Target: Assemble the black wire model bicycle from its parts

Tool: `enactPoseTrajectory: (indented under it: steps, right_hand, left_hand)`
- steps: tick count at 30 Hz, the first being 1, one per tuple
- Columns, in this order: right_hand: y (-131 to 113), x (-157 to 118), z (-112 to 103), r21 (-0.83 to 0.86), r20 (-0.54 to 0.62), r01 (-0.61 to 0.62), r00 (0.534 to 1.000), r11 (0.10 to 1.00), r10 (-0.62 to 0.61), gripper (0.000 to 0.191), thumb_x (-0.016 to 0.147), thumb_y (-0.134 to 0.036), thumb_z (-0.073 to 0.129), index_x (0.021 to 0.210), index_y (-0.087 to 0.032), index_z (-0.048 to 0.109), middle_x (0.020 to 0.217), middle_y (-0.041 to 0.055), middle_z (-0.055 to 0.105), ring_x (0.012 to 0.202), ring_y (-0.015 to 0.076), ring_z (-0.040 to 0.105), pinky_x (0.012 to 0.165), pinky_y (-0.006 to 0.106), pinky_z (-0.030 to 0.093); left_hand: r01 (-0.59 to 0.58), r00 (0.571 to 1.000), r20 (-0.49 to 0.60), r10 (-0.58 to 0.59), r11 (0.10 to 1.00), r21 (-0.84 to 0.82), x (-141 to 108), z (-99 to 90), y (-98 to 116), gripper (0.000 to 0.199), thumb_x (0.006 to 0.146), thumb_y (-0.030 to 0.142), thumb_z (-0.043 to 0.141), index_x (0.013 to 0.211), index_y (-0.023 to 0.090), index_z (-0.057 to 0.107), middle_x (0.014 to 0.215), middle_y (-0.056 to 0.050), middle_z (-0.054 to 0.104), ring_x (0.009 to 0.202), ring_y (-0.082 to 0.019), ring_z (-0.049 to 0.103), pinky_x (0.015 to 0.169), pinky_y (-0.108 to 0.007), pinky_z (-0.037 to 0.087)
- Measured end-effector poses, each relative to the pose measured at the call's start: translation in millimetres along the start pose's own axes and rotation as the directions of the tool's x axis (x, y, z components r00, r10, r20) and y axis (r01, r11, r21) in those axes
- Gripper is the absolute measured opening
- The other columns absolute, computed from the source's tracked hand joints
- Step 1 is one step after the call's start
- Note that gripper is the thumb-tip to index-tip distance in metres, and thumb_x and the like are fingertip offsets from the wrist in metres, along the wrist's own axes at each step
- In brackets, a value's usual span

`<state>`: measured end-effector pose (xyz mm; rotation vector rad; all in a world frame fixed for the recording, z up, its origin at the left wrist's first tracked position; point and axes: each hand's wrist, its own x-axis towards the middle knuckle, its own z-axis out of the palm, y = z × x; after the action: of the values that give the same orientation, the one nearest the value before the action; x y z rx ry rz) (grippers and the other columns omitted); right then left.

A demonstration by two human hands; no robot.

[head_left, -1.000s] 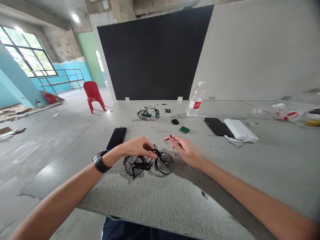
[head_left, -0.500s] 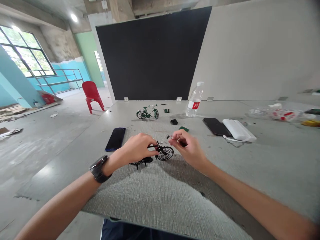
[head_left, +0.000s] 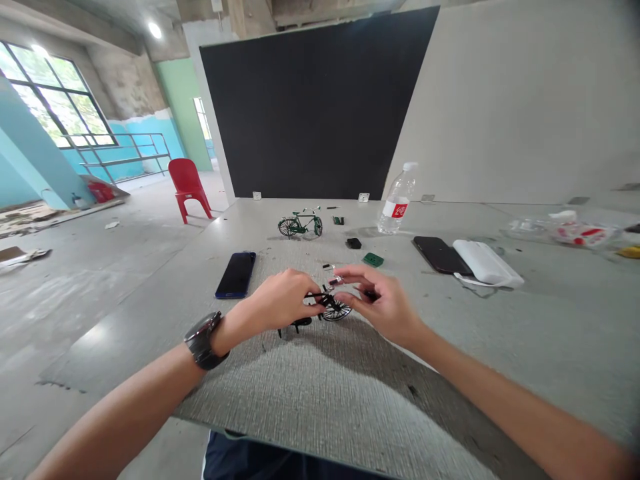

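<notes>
I see my left hand [head_left: 280,301] with fingers clenched on the black bike [head_left: 325,308], which sits on the grey mat [head_left: 320,393] at the middle of the tabletop [head_left: 550,307]. My right hand [head_left: 385,301] pinches a small part [head_left: 334,279] just above its handlebar. A phone [head_left: 236,274] lies at ten o'clock, a green bike [head_left: 300,224] at twelve.

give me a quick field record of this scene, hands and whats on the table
left hand: left hand grips the black model bicycle
right hand: right hand pinches a small part at the bike's front
surface: grey textured mat on a grey table
left of hands: dark smartphone
further back: green model bicycle, water bottle, small green piece
right side: black phone beside a white pouch
</notes>
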<state>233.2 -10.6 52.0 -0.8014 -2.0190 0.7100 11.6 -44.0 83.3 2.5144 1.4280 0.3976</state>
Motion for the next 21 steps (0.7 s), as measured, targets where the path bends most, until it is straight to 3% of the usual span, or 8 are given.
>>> enactPoseTrajectory:
  steps: [3,6,14,21]
  right_hand:
    - [0.9,-0.2,0.7,-0.114,-0.114,0.046,0.992,0.992,-0.059,0.017,0.094,-0.04,0.063,0.1,-0.027,0.072,0.085,0.0023,0.075,0.053,0.012,0.046,0.054,0.03,0.039]
    - [1.6,0.8,1.5,-0.154,-0.163,0.101,0.979,0.983,-0.126,0.017,0.096,-0.038,0.061,0.093,-0.027,0.073,0.087,0.0042,0.074,0.061,0.0153,0.055,0.055,0.03,0.041]
    - [-1.3,-2.9,9.9,-0.216,-0.145,0.136,0.975,0.967,-0.17,0.016,0.096,-0.033,0.062,0.102,-0.027,0.075,0.086,0.0031,0.076,0.068,0.0167,0.065,0.055,0.029,0.046]
    - [-4.4,-2.0,14.9,-0.199,-0.069,0.262,0.957,0.944,-0.281,0.02,0.1,-0.031,0.053,0.105,-0.027,0.073,0.1,0.0053,0.077,0.086,0.0203,0.072,0.072,0.034,0.057]
  left_hand:
    - [-0.022,1.0,-0.008,0.022,1.0,0.001,-0.3,1.6,-1.1,0.031,0.092,0.045,0.06,0.09,0.019,0.076,0.085,-0.008,0.072,0.076,-0.019,0.063,0.067,-0.03,0.039]
    - [-0.039,0.999,-0.013,0.039,0.999,-0.008,0.1,2.8,-3.5,0.032,0.093,0.045,0.06,0.088,0.018,0.076,0.083,-0.008,0.071,0.075,-0.019,0.062,0.067,-0.03,0.04]
    - [0.003,1.0,0.005,-0.003,1.0,-0.016,-1.6,1.9,-1.0,0.025,0.09,0.04,0.064,0.087,0.018,0.075,0.082,-0.008,0.072,0.072,-0.018,0.062,0.066,-0.029,0.04]
    - [0.021,1.0,0.009,-0.021,0.999,0.031,-3.2,1.8,3.0,0.023,0.09,0.038,0.063,0.09,0.019,0.076,0.08,-0.008,0.071,0.067,-0.018,0.062,0.06,-0.029,0.037]
